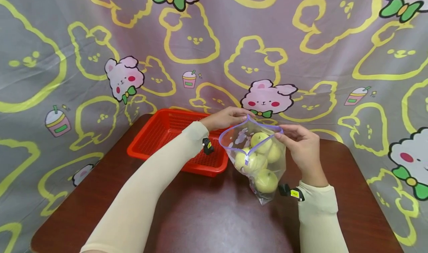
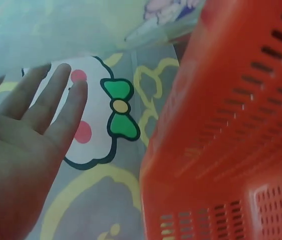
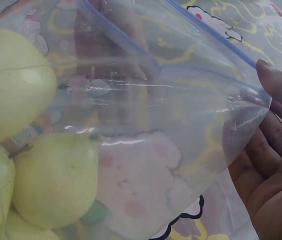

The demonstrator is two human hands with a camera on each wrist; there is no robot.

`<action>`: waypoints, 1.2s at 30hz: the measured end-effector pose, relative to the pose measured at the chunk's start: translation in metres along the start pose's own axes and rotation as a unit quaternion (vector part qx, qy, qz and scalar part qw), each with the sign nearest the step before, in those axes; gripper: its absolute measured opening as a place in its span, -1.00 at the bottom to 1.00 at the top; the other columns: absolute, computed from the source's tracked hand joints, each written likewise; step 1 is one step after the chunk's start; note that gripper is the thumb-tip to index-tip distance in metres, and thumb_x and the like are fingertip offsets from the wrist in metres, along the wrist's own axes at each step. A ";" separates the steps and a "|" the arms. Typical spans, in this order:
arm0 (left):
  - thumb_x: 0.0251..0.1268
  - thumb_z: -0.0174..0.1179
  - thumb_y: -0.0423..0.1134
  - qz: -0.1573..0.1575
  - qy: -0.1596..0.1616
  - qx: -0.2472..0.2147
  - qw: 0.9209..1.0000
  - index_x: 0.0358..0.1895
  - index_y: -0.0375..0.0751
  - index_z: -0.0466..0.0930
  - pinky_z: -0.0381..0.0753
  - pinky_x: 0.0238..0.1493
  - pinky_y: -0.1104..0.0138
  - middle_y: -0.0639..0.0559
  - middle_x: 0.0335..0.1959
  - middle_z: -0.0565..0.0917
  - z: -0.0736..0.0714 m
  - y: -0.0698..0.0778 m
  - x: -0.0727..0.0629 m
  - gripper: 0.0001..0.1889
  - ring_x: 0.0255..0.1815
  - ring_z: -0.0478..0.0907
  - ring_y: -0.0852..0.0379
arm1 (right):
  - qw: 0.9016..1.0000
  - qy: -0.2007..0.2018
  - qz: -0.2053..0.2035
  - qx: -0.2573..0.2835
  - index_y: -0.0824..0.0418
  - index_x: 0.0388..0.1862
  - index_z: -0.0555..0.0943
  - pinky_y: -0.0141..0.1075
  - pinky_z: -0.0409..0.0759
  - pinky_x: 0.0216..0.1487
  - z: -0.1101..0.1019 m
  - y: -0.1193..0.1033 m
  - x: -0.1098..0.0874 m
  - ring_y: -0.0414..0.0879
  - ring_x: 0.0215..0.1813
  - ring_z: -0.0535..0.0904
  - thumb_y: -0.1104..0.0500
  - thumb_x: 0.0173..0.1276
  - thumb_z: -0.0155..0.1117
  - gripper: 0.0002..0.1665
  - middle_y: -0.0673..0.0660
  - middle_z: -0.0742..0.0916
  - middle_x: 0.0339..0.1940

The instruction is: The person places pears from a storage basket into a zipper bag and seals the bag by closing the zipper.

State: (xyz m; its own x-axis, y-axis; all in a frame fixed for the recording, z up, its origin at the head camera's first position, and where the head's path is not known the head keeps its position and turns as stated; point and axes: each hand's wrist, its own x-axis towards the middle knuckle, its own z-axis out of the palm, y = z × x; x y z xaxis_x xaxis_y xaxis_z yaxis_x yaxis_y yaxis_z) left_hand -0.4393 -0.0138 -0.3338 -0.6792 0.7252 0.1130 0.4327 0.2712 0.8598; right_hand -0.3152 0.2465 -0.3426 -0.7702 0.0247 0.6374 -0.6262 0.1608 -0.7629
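Pale sleeves come nearest the camera, the left one (image 1: pixel 147 186) reaching across the view and the right one (image 1: pixel 317 219) rising at the lower right. Between the hands, above the table, is a clear zip bag (image 1: pixel 280 162), mouth gaping, with several pale yellow fruits (image 1: pixel 266 181) massed in its middle and lower part. Its long axis runs from the purple-edged mouth down to the narrow base, which points toward the wearer. White slider (image 1: pixel 246 159) noted on the near edge of the mouth, apart from both hands.

Right hand (image 1: pixel 305 143): thumb and fingers pinch the right corner of the mouth; the fruit lies below and to its left. Left hand (image 1: pixel 224 118): appears to pinch the far edge, other fingers extended; thumb contact partly hidden. Fruit lies below and to its right. Right hand judged nearer to the fruit.

Red basket (image 1: pixel 204 167) stands just left of the bag, under the left forearm. Brown table (image 1: pixel 200 216) below; printed curtain (image 1: pixel 200 15) behind.
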 end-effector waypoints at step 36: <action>0.52 -0.08 -0.42 0.032 0.160 -0.272 0.948 -0.09 -0.43 0.36 0.45 0.17 0.18 -0.43 0.06 0.57 0.046 -0.002 0.032 -0.90 0.14 0.55 -0.15 | 0.969 0.028 -0.170 -0.174 0.38 0.38 0.37 0.00 -0.01 0.46 0.035 0.017 -0.058 0.22 0.51 0.07 -0.40 0.30 0.13 0.01 0.29 0.33 0.46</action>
State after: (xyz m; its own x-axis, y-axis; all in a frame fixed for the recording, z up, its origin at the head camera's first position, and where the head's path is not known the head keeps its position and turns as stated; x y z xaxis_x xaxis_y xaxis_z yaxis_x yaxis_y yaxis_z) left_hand -0.4346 0.0379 -0.3551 -0.8445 0.4765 0.2444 0.1684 -0.1970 0.9658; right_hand -0.2860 0.2137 -0.3963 -0.5118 -0.0367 0.8583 -0.7566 0.4925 -0.4302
